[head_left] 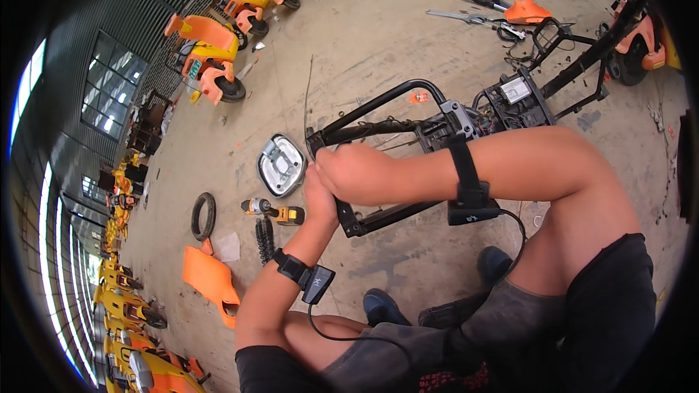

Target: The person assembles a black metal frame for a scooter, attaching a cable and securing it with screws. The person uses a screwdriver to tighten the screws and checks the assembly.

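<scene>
A stripped black scooter frame (378, 100) stretches from in front of me to the upper right, its tubular end nearest my hands. My right hand (355, 172) is closed in a fist at that end, knuckles up. Just below and left, my left hand (319, 193) is closed too, and the two hands touch. Their fingers are mostly hidden, so what they grip cannot be made out. A thin dark cable (309, 94) rises from the frame's end beside them. Wiring and a box with a pale label (515, 90) sit farther along the frame.
Left of my hands lie a headlight-like housing (282, 166), a cordless drill (273, 211), a black spring shock absorber (264, 239), a tyre (204, 216) and an orange panel (210, 276). Tools (484, 0) lie at the upper right. Orange-yellow scooters (207, 51) line the left.
</scene>
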A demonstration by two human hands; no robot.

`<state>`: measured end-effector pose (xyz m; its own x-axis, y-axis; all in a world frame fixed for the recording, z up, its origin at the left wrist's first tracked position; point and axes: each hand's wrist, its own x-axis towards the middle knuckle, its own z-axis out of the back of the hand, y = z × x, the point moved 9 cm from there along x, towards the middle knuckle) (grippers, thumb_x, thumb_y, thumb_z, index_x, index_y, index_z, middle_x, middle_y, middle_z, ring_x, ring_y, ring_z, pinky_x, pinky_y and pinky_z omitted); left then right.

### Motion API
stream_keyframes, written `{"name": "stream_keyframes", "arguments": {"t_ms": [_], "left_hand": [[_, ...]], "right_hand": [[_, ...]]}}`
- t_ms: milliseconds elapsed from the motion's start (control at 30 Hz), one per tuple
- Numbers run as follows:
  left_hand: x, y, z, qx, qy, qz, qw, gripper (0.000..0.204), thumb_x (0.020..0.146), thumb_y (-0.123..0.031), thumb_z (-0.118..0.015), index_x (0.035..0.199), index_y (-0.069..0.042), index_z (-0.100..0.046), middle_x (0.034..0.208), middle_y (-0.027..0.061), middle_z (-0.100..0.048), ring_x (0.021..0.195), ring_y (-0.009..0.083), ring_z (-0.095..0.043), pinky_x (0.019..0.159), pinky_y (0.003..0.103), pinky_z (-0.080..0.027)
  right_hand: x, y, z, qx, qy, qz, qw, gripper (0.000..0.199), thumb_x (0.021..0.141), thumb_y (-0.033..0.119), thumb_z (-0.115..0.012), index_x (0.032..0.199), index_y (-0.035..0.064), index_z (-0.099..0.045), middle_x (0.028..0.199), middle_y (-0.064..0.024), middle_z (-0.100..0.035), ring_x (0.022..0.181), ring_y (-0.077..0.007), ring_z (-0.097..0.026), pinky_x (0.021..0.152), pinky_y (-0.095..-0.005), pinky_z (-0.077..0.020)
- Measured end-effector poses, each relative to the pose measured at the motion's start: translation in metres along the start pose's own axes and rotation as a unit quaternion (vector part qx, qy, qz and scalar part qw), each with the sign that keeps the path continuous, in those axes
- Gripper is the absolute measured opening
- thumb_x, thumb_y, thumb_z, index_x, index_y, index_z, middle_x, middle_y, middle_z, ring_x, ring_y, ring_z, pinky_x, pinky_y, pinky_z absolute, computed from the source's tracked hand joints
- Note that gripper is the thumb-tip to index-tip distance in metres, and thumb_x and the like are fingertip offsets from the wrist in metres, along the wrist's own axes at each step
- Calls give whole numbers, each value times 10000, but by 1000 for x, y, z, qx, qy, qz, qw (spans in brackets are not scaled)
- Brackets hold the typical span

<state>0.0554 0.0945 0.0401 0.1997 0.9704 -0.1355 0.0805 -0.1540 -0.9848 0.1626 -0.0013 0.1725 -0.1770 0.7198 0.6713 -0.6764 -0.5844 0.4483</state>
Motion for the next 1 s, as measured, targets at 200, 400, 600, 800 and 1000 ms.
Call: {"name": "stream_keyframes", "arguments": {"t_ms": [200, 400, 600, 800, 1000], "left_hand": [[-5, 1, -1, 9, 7, 38, 999, 488, 1012, -442, -307, 963, -75, -625, 766, 38, -563, 712, 181, -566, 701, 334, -498], [3, 2, 5, 35, 13, 26, 999, 494, 1015, -420, -290, 991, -59, -626, 797, 55, -616, 707, 192, -608, 666, 339, -512], [10, 10, 6, 25, 20, 18, 999, 493, 1021, -409, -278, 1000, -58, -623, 857, 58, -648, 755, 181, -623, 692, 321, -513], [-2, 1, -6, 7, 24, 35, 999, 470, 1019, -412, -290, 985, -76, -617, 818, 16, -605, 716, 136, -569, 665, 297, -465], [-5, -2, -8, 13, 32, 37, 999, 456, 1023, -410, -286, 1000, -89, -609, 832, -2, -601, 707, 128, -563, 656, 297, -451]], "right_hand": [[-47, 13, -18, 34, 130, -25, 991, 249, 846, 112, -548, 1006, -25, -414, 578, -210, -580, 525, -418, -589, 483, -526, -450], [-70, -15, -41, 94, 175, -166, 966, 288, 810, 89, -564, 973, -106, -426, 746, -285, -632, 705, -447, -642, 629, -512, -508], [-49, -41, -20, 65, 120, -203, 970, 322, 819, 131, -574, 967, -145, -499, 794, -307, -640, 779, -450, -651, 723, -493, -519], [-5, -57, 17, 114, 118, -230, 959, 350, 876, 262, -592, 779, -64, -677, 792, -260, -674, 778, -400, -663, 762, -465, -525], [20, -63, 17, 168, 38, -249, 953, 416, 923, 316, -546, 826, -74, -655, 826, -277, -657, 836, -429, -644, 796, -476, -503]]}}
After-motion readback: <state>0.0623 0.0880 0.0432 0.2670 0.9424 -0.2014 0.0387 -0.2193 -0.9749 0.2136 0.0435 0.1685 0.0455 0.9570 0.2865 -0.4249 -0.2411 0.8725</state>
